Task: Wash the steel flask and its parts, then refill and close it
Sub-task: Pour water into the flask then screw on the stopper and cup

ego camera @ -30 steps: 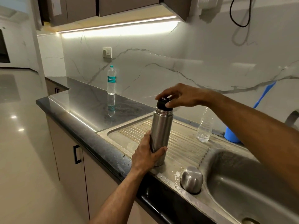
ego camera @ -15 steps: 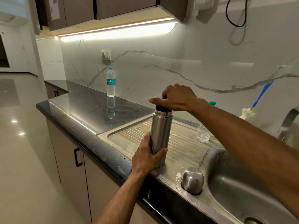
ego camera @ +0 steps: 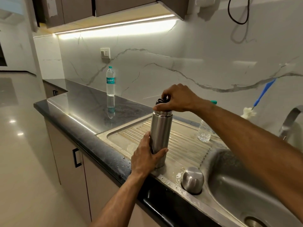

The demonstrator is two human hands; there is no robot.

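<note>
**A:** ok so where's the steel flask [ego camera: 159,136] sitting right now?

**B:** upright on the ribbed draining board [ego camera: 185,145] of the steel sink [ego camera: 229,185], near its front edge. Both hands are on it. Left hand [ego camera: 146,157] is wrapped round the lower body, thumb across the front, fingers curled behind. Right hand [ego camera: 177,99] comes in from above and is clamped over the black stopper [ego camera: 161,101] at the mouth, fingers curled down around it. Only a sliver of the black shows between the fingers, so can't tell how far it's seated.

**A:** so the hands are stacked, one low, one on top?

**B:** yep, a bare stretch of flask between them, hands not touching each other.

**A:** and the cup lid?

**B:** steel cap [ego camera: 192,180] is upside down on the wet sink rim, to the right of the flask's base, near it but apart. Neither hand touches it.

**A:** anything else around?

**B:** a small clear bottle [ego camera: 204,131] behind the right forearm on the draining board, a labelled water bottle [ego camera: 110,81] further back on the dark worktop [ego camera: 85,108] by the wall, and a blue-handled brush [ego camera: 260,97] leaning on the marble backsplash.
</note>
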